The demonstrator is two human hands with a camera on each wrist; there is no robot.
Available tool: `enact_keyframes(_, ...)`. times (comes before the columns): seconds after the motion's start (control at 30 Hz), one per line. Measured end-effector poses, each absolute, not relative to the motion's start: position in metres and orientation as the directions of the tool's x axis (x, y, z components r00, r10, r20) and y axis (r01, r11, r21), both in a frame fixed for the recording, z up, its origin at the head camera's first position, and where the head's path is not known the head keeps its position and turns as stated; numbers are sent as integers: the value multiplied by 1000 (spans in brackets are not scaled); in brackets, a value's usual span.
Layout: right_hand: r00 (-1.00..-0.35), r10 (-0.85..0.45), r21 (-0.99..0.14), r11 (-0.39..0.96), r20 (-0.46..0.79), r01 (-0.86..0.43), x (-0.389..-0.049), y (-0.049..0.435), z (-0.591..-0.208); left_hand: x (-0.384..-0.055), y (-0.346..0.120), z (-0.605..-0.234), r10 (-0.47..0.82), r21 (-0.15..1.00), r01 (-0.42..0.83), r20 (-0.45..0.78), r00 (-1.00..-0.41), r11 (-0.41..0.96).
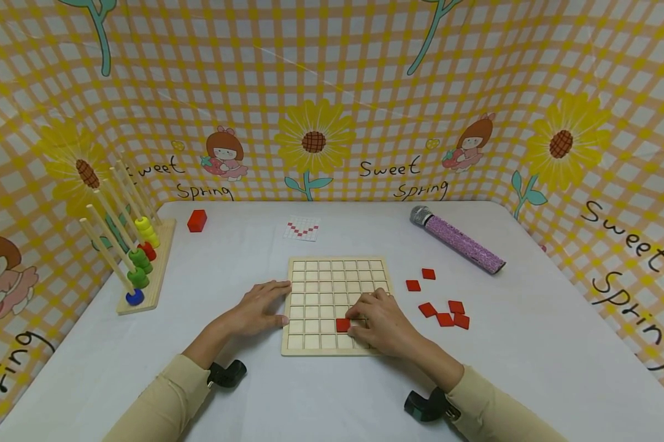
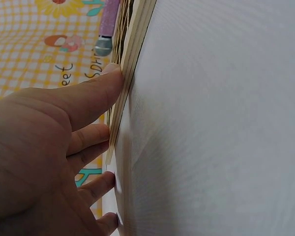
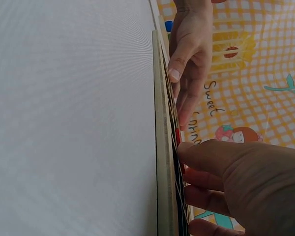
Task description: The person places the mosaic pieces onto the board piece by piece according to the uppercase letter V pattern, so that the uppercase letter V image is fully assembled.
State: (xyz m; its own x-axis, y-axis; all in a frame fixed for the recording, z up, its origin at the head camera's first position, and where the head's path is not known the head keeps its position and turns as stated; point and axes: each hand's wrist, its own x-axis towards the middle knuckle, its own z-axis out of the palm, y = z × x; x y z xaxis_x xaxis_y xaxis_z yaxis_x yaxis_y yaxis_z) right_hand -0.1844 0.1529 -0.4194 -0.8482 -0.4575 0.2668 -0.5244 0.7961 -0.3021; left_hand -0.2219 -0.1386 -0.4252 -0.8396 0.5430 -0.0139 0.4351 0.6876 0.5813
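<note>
The wooden grid board lies flat on the white table. My left hand rests against its left edge; in the left wrist view, the thumb presses the board's side with the other fingers apart. One red square tile sits at a cell low in the middle of the grid. With thumb and forefinger at its right side, my right hand holds this tile. In the right wrist view, red shows on either side of the right thumb, and the rest is hidden.
Several loose red tiles lie right of the board. Behind them is a glittery purple microphone. A small pattern card lies beyond the board. At the left stand a red block and a peg stand with coloured beads.
</note>
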Motion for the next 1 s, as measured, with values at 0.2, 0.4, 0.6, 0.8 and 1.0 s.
enact_keyframes(0.2,-874,-429,-316,816,229,-483,-185,155,-416,-222,-138,-425,543,589,432,-13,-840,683)
enact_keyframes(0.4,-900,-378,-367,823,217,-435,-192,169,-410,-223,-138,-426,537,590,425,-17,-844,686)
enact_keyframes(0.6,-899,-351,-361,828,261,-428,-202,191,-410,-223,-138,-428,532,589,419,-22,-846,691)
enact_keyframes(0.8,-888,-338,-317,844,314,-433,-212,216,-411,-224,-137,-429,525,587,414,-24,-851,696)
enact_keyframes(1.0,-903,-298,-319,862,309,-394,-219,236,-410,-224,-137,-428,530,584,420,-21,-848,695)
